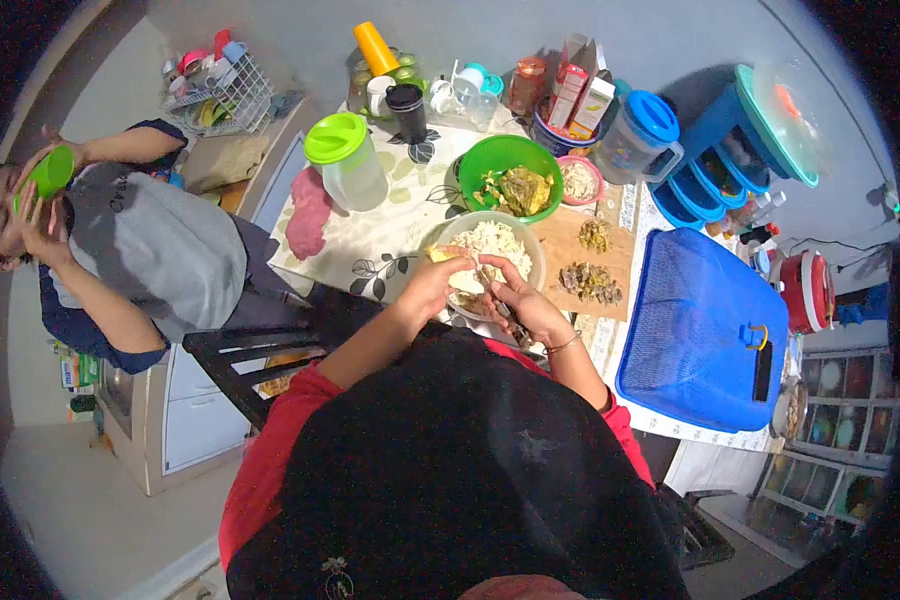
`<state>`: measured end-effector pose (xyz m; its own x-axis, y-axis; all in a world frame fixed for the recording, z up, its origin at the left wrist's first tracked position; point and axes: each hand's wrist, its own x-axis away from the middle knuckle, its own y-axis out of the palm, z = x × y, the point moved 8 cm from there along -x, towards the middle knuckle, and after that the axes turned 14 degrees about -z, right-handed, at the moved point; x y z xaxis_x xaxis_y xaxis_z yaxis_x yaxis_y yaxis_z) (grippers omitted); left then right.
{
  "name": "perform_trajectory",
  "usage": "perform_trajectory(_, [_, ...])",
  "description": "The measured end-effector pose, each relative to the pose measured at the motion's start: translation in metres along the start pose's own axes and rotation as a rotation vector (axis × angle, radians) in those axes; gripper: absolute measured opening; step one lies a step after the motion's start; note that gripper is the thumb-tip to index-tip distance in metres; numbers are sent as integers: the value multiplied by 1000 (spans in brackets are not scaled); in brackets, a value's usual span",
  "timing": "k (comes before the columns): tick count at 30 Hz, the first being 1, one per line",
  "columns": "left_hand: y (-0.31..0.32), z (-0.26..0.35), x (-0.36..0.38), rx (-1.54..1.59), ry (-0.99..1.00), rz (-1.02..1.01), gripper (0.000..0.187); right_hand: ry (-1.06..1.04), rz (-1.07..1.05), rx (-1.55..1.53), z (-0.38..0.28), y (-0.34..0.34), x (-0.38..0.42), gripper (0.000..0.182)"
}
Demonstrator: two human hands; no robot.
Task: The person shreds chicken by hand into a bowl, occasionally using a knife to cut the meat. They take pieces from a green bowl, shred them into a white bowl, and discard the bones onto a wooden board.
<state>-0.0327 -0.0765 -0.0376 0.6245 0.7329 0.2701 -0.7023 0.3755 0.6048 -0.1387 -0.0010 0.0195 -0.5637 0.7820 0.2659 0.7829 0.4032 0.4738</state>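
Over a translucent bowl point(538, 262) of pale shredded food point(490, 238), my two hands are close together. My left hand point(435, 280) is closed on a yellowish piece of food point(438, 255). In my right hand point(530, 308) is a knife point(518, 330), its handle end pointing down toward my body. Behind the bowl, a green bowl point(480, 160) holds yellow-brown food chunks point(523, 190). Right of my hands, two piles of dark scraps point(590, 283) lie on a brown board point(620, 245). A small pink bowl point(598, 178) with pale bits stands beside the green bowl.
A pitcher with a green lid point(338, 140), a pink cloth point(309, 212) and a black cup point(407, 110) stand or lie at the left. At the right are a blue basket cover point(700, 330) and a blue-lidded pitcher point(640, 135). Another person point(160, 240) drinks from a green cup point(53, 170) beyond a chair point(260, 355).
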Motion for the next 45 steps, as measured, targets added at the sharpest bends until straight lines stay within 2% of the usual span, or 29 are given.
perform_trajectory(4, [1,6,6,-1,48,82,19,-145,68,-156,-10,-8,6,35])
perform_trajectory(7, [6,12,10,-30,46,93,19,-27,15,34,5,-3,1,37])
perform_trajectory(11, [-6,5,4,-46,71,110,19,-57,159,53,-3,-19,5,35])
perform_trajectory(12, [1,8,9,-40,63,122,19,-67,58,28,5,-12,0,33])
perform_trajectory(15, [0,5,9,8,49,153,18,-49,121,76,15,-20,-7,34])
perform_trajectory(16, [-2,2,8,35,49,165,18,-73,202,4,8,-24,-2,34])
perform_trajectory(20, [3,-2,5,29,1,59,21,-31,31,-25,15,-7,-5,31])
perform_trajectory(23, [7,-12,0,106,-81,-80,28,-53,203,1,17,-36,-3,30])
perform_trajectory(26, [15,-12,-2,307,-103,-206,41,-5,96,-17,7,-25,4,28])
perform_trajectory(28, [18,-8,0,136,-36,-206,42,9,-23,12,8,-12,5,28])
perform_trajectory(29, [19,-6,1,52,-4,-207,42,6,3,8,8,-16,6,28])
perform_trajectory(32, [6,-17,-5,82,-65,-192,42,-41,89,-2,9,-34,7,30])
perform_trajectory(36, [13,-4,4,-46,-40,-113,43,43,-13,32,15,-20,6,31])
perform_trajectory(39, [19,6,5,-62,14,-112,42,-26,136,33,4,-38,10,31])
perform_trajectory(40, [14,4,4,-70,21,-94,41,-20,122,-46,3,-33,10,30])
perform_trajectory(43, [0,0,1,-101,31,-45,38,41,-35,87,11,-17,0,31])
perform_trajectory(45, [-3,-1,0,-113,32,-5,36,40,36,96,8,-28,0,32])
